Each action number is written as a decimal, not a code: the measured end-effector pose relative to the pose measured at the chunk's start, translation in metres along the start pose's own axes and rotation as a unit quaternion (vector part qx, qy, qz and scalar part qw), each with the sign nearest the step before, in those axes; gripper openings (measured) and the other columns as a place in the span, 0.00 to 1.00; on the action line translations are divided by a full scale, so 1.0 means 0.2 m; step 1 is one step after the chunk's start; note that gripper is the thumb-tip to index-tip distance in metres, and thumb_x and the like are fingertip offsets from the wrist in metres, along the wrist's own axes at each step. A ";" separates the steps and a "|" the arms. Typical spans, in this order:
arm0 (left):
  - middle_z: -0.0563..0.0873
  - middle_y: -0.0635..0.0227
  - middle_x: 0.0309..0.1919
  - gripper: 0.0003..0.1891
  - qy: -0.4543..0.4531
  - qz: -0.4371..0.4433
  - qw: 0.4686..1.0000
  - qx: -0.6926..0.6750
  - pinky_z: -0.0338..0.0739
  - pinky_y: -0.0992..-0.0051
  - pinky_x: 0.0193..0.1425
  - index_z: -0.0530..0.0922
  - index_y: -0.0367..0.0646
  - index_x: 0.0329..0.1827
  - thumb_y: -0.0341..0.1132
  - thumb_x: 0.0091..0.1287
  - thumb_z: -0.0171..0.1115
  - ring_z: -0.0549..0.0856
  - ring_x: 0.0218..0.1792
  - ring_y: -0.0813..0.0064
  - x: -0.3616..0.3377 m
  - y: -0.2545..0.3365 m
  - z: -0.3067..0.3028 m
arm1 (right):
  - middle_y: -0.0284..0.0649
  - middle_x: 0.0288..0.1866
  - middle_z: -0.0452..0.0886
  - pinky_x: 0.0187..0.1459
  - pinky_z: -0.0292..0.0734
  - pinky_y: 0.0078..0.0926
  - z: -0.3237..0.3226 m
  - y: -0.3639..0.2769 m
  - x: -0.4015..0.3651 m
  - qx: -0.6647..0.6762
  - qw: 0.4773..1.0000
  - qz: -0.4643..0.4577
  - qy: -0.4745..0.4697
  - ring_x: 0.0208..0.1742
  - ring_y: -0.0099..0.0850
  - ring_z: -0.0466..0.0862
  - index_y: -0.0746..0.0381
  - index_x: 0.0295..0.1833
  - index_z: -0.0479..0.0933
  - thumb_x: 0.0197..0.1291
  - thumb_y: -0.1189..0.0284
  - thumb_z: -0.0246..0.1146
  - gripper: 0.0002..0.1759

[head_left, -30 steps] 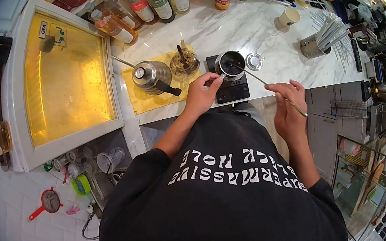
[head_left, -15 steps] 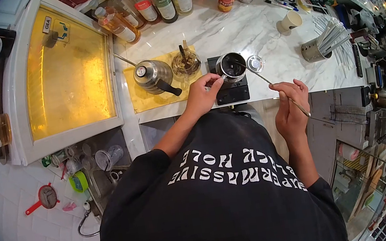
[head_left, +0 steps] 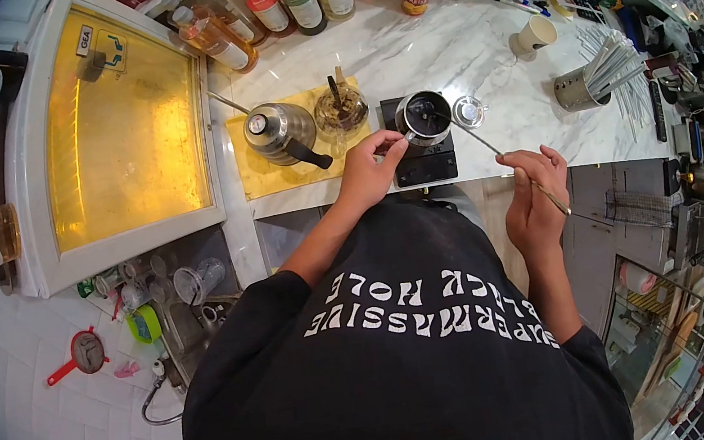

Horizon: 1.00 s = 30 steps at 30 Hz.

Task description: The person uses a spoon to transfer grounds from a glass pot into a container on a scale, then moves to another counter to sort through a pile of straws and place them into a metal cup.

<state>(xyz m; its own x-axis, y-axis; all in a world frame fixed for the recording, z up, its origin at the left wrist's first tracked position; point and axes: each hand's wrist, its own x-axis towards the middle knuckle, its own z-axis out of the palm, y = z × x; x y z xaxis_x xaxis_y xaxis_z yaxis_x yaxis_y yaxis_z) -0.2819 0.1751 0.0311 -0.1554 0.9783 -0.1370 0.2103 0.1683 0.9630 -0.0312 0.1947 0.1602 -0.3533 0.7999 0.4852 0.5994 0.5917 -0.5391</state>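
My left hand pinches the near-left side of a small pot with a shiny rim and dark contents. The pot rests on a black scale. In my right hand is a long thin bar spoon, gripped near its upper end. Its lower end dips into the dark contents and is hidden there. Just right of the pot lies a clear round lid.
On a yellow cloth to the left stand a steel gooseneck kettle and a glass teapot. Syrup bottles line the back. A paper cup and a metal straw holder are at right.
The view has shifted slightly. My left hand keeps its hold on the pot, and the spoon stays in the pot with my right hand on it.
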 end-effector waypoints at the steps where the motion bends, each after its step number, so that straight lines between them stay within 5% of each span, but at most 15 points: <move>1: 0.92 0.67 0.41 0.14 0.002 0.000 1.000 0.001 0.80 0.74 0.48 0.86 0.38 0.54 0.40 0.77 0.68 0.88 0.43 0.78 0.00 0.00 0.00 | 0.38 0.45 0.89 0.68 0.67 0.48 0.01 -0.01 0.00 0.006 1.000 -0.005 -0.007 0.49 0.36 0.88 0.59 0.51 0.81 0.72 0.81 0.61 0.08; 30: 0.92 0.65 0.41 0.13 -0.019 0.003 1.000 -0.004 0.80 0.72 0.52 0.87 0.37 0.50 0.38 0.74 0.70 0.87 0.42 0.75 0.04 -0.03 -0.01 | 0.37 0.44 0.89 0.66 0.68 0.47 -0.02 0.00 0.07 0.029 0.999 -0.003 -0.042 0.47 0.36 0.88 0.59 0.50 0.82 0.69 0.83 0.62 0.10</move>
<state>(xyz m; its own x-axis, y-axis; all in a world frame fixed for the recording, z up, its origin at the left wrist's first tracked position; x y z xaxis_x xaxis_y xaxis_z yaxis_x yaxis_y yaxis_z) -0.2862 0.1818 0.0251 -0.1167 0.9833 -0.1395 0.2037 0.1612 0.9657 -0.0336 0.2068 0.1693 -0.4171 0.8002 0.4310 0.5557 0.5998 -0.5757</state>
